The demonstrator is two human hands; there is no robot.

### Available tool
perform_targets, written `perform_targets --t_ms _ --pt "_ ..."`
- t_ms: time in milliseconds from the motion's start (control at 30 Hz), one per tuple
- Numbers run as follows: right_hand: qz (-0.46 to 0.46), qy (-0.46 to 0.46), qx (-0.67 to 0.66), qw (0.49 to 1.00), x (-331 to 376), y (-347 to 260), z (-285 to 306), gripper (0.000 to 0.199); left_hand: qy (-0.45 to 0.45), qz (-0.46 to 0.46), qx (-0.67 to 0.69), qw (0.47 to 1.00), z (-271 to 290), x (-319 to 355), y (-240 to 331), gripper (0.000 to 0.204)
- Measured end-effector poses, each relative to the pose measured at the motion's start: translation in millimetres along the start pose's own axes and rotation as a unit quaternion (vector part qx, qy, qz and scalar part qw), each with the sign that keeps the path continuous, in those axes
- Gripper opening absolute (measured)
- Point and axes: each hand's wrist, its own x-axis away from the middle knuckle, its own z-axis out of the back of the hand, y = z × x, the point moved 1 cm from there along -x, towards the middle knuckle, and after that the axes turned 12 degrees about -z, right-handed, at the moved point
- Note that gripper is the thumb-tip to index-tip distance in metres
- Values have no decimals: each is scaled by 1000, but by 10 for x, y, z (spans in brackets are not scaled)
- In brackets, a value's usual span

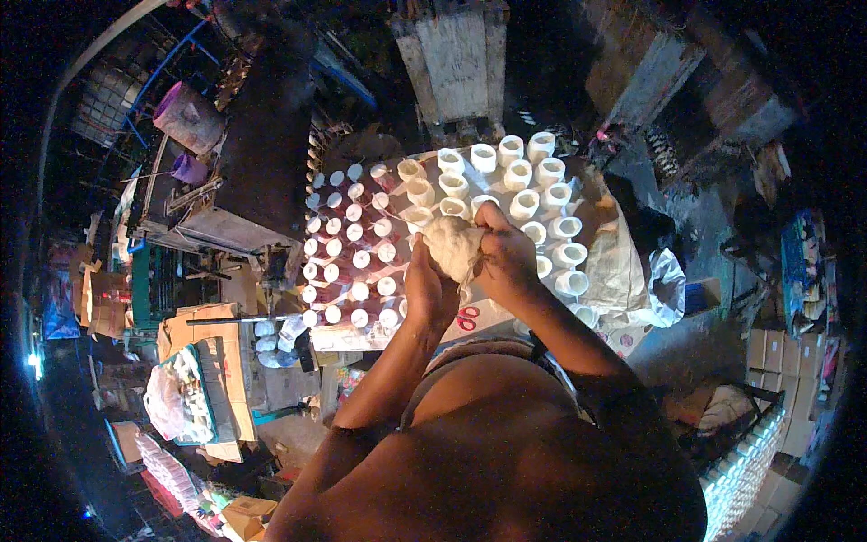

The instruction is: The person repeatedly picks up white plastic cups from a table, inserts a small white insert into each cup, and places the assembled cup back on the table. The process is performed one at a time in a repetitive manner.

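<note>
Both hands are closed around a cream-coloured crumpled bundle [452, 246] in front of my body. Whether it is cloth or something softer, I cannot tell. My left hand [432, 287] grips its left and lower side, while my right hand [506, 255] holds it from the right with fingers bent. Just beyond and to the right stand rows of white hollow cups [518, 174], open end up. To the left are rows of reddish cylinders with white round tops [359, 258]. My hands hide part of the nearest cups.
Cups and cylinders stand on a table covered with cardboard [488, 318]. Crumpled brown paper [612, 248] and a silvery plastic bag [666, 287] lie at its right. A wooden board [452, 68] stands behind. At far left is a purple-rimmed bucket [190, 119]; cardboard cartons [784, 361] are stacked at right.
</note>
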Motion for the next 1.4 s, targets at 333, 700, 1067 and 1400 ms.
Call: perform_targets --t_ms 333,700,1067,1400 --pt "-36 -66 -16 997 173 147 -1 33 -6 -258 -129 957 121 -133 97 42" --pt "-70 -121 -21 990 168 355 131 33 -81 -369 -277 884 -106 -58 294 36" --pt "-305 -141 -245 910 174 712 -272 47 -12 -94 -60 994 292 -362 -223 45" --pt "-93 -10 156 983 -951 1732 -266 43 -35 -64 -250 966 759 -444 7 62"
